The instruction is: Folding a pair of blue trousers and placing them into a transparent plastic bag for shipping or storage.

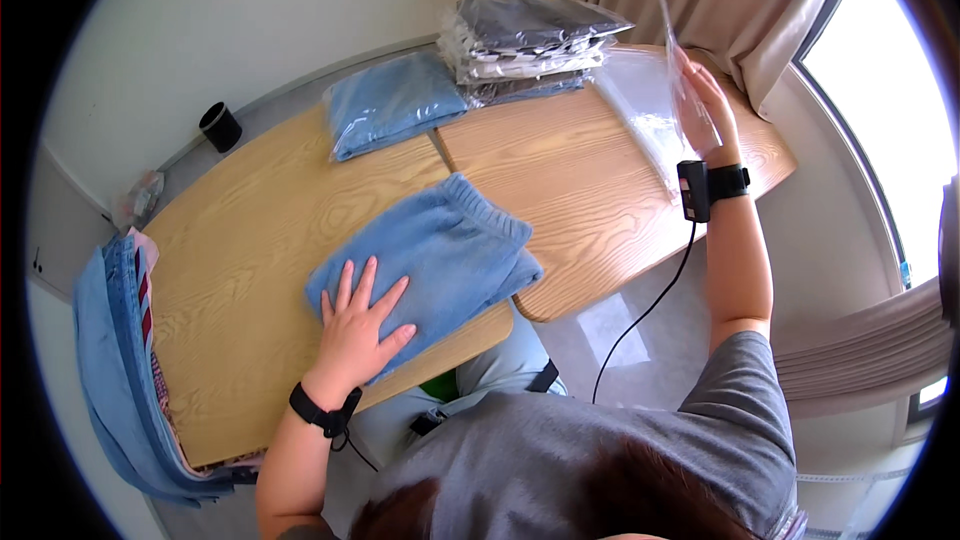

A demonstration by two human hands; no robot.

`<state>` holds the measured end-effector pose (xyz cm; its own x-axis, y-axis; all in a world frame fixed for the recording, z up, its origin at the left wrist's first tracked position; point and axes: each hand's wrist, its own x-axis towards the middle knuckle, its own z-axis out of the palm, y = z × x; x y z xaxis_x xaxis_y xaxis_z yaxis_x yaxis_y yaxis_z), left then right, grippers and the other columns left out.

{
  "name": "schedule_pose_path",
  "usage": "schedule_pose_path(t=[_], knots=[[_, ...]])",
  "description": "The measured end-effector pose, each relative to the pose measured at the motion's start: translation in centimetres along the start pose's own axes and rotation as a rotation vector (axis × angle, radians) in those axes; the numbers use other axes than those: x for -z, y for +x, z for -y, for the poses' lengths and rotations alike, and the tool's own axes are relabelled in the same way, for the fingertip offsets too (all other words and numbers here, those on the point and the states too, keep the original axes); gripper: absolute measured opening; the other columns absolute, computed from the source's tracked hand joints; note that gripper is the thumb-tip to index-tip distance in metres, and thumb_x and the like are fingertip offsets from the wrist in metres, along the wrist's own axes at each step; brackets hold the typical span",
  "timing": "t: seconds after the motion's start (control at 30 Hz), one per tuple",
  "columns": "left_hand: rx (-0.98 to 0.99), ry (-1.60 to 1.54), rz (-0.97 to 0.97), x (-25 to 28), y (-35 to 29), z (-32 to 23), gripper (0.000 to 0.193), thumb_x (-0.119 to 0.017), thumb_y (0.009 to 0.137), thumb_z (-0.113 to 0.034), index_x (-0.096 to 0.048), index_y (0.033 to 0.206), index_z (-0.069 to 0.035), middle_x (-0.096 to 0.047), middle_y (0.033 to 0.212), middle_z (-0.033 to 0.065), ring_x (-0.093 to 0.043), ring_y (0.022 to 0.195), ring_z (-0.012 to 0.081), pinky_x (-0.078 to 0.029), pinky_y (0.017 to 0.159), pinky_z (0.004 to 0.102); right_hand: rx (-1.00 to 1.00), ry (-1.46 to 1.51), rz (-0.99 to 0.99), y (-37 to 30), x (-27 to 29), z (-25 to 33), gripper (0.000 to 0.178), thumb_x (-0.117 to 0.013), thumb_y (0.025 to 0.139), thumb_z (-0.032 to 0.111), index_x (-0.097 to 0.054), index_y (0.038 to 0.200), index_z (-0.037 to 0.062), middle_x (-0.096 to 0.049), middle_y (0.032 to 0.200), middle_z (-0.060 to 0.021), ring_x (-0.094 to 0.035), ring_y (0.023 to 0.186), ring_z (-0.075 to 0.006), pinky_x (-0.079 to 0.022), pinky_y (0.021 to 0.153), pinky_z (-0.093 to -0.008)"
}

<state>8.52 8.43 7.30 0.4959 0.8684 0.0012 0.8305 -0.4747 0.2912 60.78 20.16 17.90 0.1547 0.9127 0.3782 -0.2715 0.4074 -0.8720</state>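
Folded blue trousers with a ribbed elastic waistband lie on the wooden table in front of me. My left hand rests flat on their lower left part, fingers spread. At the far right my right hand is raised and grips a clear plastic bag, which stands nearly upright against the palm. The thumb is hidden behind the bag. Beneath and beside that hand, more clear plastic bags lie flat on the table.
A bagged blue garment lies at the back, beside a stack of bagged clothes. Jeans and other clothes hang over the table's left edge. A black bin stands beyond the table. A cable trails from my right wrist.
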Motion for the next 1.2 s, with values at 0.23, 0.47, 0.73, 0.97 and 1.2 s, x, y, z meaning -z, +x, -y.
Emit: schedule_pose_path(t=[0.23,0.47,0.73,0.97,1.2], knots=[[-0.088,-0.422,-0.025,1.4,-1.1,3.8,0.050,-0.056,0.093,-0.040,-0.051,0.137,-0.017,-0.035,0.150,0.0147,-0.021,0.143,0.0334,-0.017,0.112,0.0545,0.068,0.110,0.577,-5.5,-22.0,-0.3,0.015,-0.049,0.098,0.016,-0.060,0.101,0.0073,-0.050,0.138,-0.0118,-0.044,0.128,-0.0189,-0.030,0.106,-0.0281],[-0.044,-1.124,-0.703,5.5,-5.1,1.7,0.044,-0.042,0.102,-0.029,-0.043,0.140,-0.007,-0.024,0.155,0.0096,-0.028,0.141,0.0259,-0.025,0.112,0.0391,-0.456,0.168,1.048,-11.5,-33.8,-8.8,0.005,-0.059,0.093,0.011,-0.064,0.093,0.0102,-0.033,0.152,-0.0112,-0.051,0.110,-0.0102,-0.036,0.098,-0.0272],[0.183,-1.009,-0.716,2.5,-6.5,5.7,0.024,-0.057,0.093,-0.008,-0.064,0.115,0.000,-0.056,0.125,0.0109,-0.056,0.111,0.0182,-0.045,0.093,0.0306,-0.523,-0.140,1.243,-17.6,-37.7,-14.3,0.012,-0.061,0.092,0.016,-0.063,0.094,0.0046,-0.054,0.131,-0.0089,-0.054,0.107,-0.0142,-0.040,0.097,-0.0303],[0.487,-1.125,-0.826,0.5,-7.5,9.6,0.043,-0.052,0.087,0.005,-0.055,0.130,-0.001,-0.055,0.127,0.0068,-0.059,0.096,0.0121,-0.048,0.079,0.0242,-0.157,-0.552,0.893,-13.4,-31.4,-9.6,0.030,-0.065,0.087,0.022,-0.063,0.112,0.0053,-0.065,0.115,-0.0118,-0.059,0.112,-0.0222,-0.044,0.096,-0.0336],[0.652,-1.117,-0.961,0.0,-9.4,14.9,0.047,-0.057,0.088,0.003,-0.051,0.134,-0.002,-0.058,0.122,0.0071,-0.058,0.087,0.0079,-0.049,0.074,0.0236,-0.589,-0.735,0.297,-9.1,-18.5,-13.3,0.053,-0.075,0.081,0.031,-0.056,0.117,-0.0035,-0.062,0.103,-0.0095,-0.057,0.097,-0.0187,-0.045,0.088,-0.0294]])
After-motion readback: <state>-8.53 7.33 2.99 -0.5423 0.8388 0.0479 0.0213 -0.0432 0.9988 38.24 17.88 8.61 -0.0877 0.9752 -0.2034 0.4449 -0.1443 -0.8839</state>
